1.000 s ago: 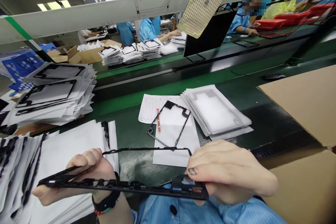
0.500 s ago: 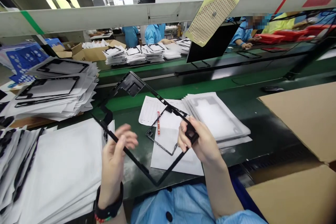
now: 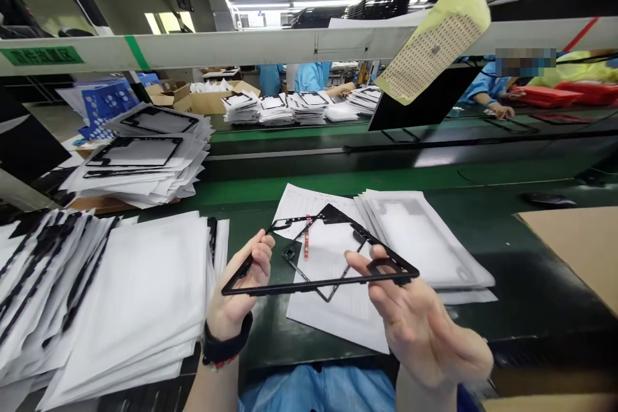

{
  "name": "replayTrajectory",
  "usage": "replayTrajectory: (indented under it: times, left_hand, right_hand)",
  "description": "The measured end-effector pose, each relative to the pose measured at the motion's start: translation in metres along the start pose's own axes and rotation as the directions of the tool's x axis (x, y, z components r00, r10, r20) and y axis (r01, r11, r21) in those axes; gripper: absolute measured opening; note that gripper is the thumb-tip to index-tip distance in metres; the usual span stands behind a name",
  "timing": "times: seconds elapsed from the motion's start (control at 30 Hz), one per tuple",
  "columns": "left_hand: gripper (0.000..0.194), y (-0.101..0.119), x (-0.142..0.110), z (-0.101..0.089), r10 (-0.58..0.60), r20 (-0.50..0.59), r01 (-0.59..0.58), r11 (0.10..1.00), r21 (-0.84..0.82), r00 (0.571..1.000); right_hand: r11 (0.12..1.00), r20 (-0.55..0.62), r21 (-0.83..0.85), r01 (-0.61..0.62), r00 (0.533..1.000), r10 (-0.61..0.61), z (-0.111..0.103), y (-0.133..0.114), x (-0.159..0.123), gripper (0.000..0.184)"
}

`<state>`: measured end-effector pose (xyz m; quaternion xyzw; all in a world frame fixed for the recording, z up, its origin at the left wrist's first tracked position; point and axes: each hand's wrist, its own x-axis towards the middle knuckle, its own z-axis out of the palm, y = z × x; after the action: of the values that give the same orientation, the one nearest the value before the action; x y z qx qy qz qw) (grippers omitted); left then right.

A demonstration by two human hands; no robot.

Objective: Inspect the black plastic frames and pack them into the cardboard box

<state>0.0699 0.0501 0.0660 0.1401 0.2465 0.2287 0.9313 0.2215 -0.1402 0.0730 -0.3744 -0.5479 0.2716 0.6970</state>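
A thin black rectangular frame (image 3: 309, 286), tilted so that one long edge faces me, is held above the bench between both hands. My left hand (image 3: 244, 283) closes its fingers round the frame's left side. Palm up, my right hand (image 3: 422, 325) supports the right corner, with fingers reaching under and inside the frame and the thumb off it. Beneath, a smaller-looking black frame (image 3: 290, 254) lies on white paper sheets (image 3: 338, 322). A red strip with markings (image 3: 306, 238) also lies on the papers.
White sleeves in a stack (image 3: 410, 232) lie at right, beside an open cardboard box (image 3: 579, 244). Large stacks of white sleeves (image 3: 154, 270) and frames (image 3: 145, 154) stand at left. A yellow dotted sheet (image 3: 434, 45) hangs from the rail (image 3: 270, 48). Co-workers (image 3: 492, 87) sit across the bench.
The held frame has turned from an upright diamond to a flatter tilt. My left hand has closed on its side; my right hand has rolled palm up. The view has shifted left.
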Motion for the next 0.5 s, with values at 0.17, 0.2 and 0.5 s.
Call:
replayTrajectory:
  times: [0.17, 0.2, 0.5]
  left_hand:
    - [0.008, -0.006, -0.02, 0.003, -0.044, 0.028, 0.047, 0.991, -0.125, 0.999]
    - [0.008, -0.006, -0.024, 0.005, -0.053, 0.034, 0.057, 0.988, -0.146, 0.998]
    - [0.023, -0.011, -0.047, 0.014, -0.166, 0.252, 0.26, 0.877, -0.404, 0.953]
  right_hand:
    - [0.998, -0.026, 0.058, -0.029, 0.999, 0.031, -0.012, 0.01, -0.019, 0.059]
    - [0.993, -0.025, 0.107, -0.045, 0.999, 0.048, -0.015, 0.012, -0.023, 0.06]
    - [0.717, -0.082, 0.654, -0.241, 0.919, 0.385, -0.006, -0.012, -0.044, 0.065]
